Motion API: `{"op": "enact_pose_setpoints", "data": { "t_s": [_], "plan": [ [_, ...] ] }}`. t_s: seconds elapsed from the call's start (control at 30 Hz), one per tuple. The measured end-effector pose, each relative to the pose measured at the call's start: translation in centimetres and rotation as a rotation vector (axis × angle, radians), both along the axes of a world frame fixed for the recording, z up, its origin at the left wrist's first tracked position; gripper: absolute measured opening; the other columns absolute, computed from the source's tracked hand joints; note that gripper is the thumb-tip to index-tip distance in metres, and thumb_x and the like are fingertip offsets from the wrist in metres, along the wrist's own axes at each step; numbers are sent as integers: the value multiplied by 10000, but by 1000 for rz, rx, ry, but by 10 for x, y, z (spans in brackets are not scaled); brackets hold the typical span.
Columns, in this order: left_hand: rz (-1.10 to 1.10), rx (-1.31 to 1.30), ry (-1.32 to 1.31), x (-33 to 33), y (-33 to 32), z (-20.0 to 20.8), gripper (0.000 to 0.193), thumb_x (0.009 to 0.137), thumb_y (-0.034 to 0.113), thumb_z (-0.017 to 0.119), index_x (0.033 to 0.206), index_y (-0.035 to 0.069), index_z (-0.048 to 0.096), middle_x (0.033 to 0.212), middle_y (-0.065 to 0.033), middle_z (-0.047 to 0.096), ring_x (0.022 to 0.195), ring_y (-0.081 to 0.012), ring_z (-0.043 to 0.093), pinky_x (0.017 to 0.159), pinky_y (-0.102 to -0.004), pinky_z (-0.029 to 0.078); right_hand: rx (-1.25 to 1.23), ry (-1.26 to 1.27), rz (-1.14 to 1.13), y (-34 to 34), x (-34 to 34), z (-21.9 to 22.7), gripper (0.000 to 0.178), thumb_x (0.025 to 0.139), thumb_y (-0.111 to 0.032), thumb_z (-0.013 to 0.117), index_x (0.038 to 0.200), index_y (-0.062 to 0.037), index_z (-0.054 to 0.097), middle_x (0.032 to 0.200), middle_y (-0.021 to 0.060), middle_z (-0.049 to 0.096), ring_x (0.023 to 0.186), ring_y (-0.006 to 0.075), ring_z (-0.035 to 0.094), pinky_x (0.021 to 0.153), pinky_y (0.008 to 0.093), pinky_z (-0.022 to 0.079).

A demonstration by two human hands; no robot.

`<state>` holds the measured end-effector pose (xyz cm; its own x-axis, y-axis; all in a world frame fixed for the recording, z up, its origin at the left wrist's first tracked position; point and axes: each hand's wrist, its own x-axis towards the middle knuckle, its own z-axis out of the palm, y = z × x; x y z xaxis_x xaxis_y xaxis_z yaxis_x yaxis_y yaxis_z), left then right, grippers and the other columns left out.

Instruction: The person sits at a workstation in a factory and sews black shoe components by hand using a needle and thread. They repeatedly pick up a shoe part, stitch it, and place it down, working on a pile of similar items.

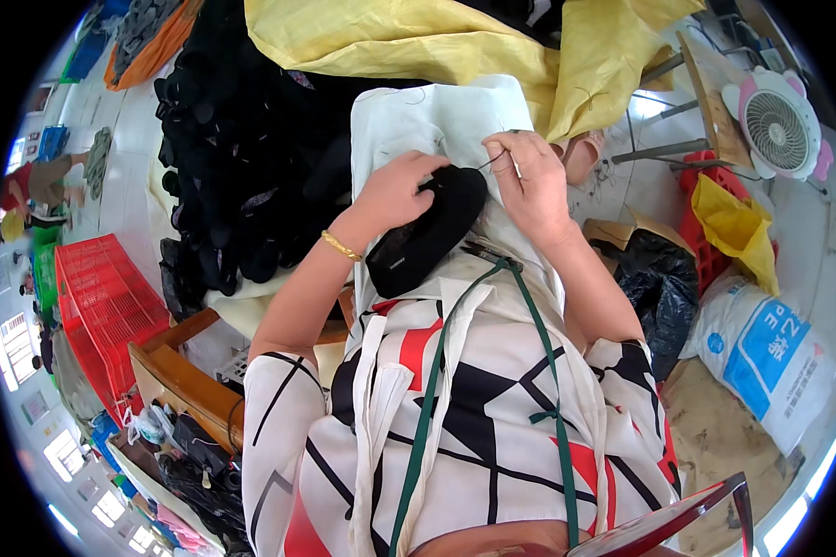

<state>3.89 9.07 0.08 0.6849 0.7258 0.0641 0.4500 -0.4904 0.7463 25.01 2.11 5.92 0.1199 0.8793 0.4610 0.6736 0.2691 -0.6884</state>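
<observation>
Left grip holds one shoe, right one strand

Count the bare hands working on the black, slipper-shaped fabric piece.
2: the left hand holds that black piece; the right hand, beside it, pinches a thin dark strand. None seems hidden.

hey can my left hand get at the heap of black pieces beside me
Probably yes: the black heap lies just left of your left hand, with nothing apparent blocking the way, though that hand grips a black shoe-like piece.
</observation>
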Motion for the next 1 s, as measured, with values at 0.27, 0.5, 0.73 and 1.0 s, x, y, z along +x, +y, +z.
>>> {"op": "enact_pose_setpoints", "data": {
  "t_s": [0.27,0.5,0.73,1.0],
  "plan": [
    [138,-351,341,29,-6,22,364,828,336,704,729,-15,703,636,-177,651,580,-306,639,589,-384,506,141,-183,162,-18,-12,4,100,788,-63,702,879,-68,662,777,86,622,757,283,624,683,385,522],
    [170,-745,175,3,-3,9,261,811,228,714,785,-32,704,697,-98,692,558,-161,624,554,-306,501,-554,39,-49,-47,78,-21,133,892,-88,636,975,14,661,816,114,658,718,165,644,697,283,503],
    [162,-525,86,-8,-8,-7,233,814,208,726,808,-23,694,672,-91,666,591,-150,608,590,-302,487,-600,136,156,-25,36,-37,121,909,-88,634,1021,-43,643,837,92,679,751,172,657,701,289,514],
    [113,-596,39,-9,-4,-5,185,891,167,697,848,-12,669,677,10,597,630,-59,516,560,-251,437,-351,-279,227,10,-19,-61,45,823,-133,657,819,-95,633,782,79,565,750,290,620,614,419,496]
  ]
}}
